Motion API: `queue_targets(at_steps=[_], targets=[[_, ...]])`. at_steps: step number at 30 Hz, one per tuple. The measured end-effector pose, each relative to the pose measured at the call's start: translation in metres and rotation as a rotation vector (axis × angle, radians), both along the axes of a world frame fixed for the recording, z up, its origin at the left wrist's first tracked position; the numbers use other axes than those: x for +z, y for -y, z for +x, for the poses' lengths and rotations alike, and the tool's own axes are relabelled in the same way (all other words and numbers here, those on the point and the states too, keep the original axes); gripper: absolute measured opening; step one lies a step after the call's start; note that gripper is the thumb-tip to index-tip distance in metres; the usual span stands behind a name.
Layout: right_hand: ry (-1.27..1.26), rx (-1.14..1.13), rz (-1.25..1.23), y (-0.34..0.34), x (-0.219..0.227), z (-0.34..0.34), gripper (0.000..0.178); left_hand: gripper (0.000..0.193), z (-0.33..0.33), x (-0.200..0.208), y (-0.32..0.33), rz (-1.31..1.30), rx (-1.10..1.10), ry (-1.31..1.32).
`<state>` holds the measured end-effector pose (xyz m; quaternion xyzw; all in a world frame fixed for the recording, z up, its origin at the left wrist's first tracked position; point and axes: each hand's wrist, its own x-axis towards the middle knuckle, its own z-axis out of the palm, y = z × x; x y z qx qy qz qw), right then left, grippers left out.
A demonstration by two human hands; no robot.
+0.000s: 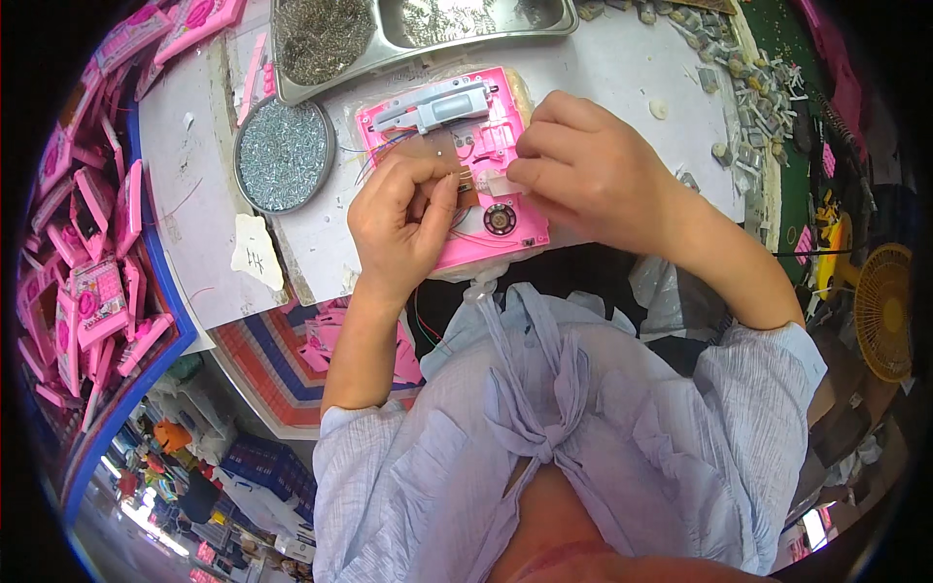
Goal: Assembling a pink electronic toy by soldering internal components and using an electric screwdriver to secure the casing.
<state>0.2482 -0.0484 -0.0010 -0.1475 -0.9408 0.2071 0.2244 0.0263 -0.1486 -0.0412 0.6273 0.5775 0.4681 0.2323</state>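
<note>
An open pink plastic toy casing (530,229) lies in front of me on a pad, with a grey plastic mechanism (442,109) at its far side and a round black speaker (501,220) at its near side. Thin wires and a brown board (428,146) sit inside it. My left hand (394,219) is closed, thumb and forefinger pinched at the board's right end; what they grip is too small to make out. From the right, my right hand (603,180) pinches a small whitish translucent strip (496,183) over the casing, close to the left fingertips.
A round dish (284,155) of small screws stands left of the casing. Beyond it, a metal tray (389,56) holds springs. Pink casings (92,282) are heaped at far left. Small grey motor-like parts (753,83) lie along the right; a yellow fan (884,311) stands beyond.
</note>
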Motion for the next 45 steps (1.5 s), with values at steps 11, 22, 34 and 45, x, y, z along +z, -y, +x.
queue_targets(at_steps=[11,22,34,45], targets=[[0.145,-0.058,0.028,0.009,-0.017,-0.01,0.013,0.004,-0.001,-0.001,-0.002,-0.05,-0.067,-0.01],[0.396,-1.116,0.255,-0.065,-0.015,0.144,0.034,0.006,0.002,0.009,-0.004,-0.077,-0.081,0.011],[-0.136,-0.536,-0.122,0.014,0.022,0.066,0.03,0.02,0.069,0.064,-0.069,-0.414,-0.443,0.34],[-0.708,-0.419,-1.603,0.031,0.002,0.134,0.035,0.019,0.12,0.083,-0.124,0.037,-0.936,-0.291]])
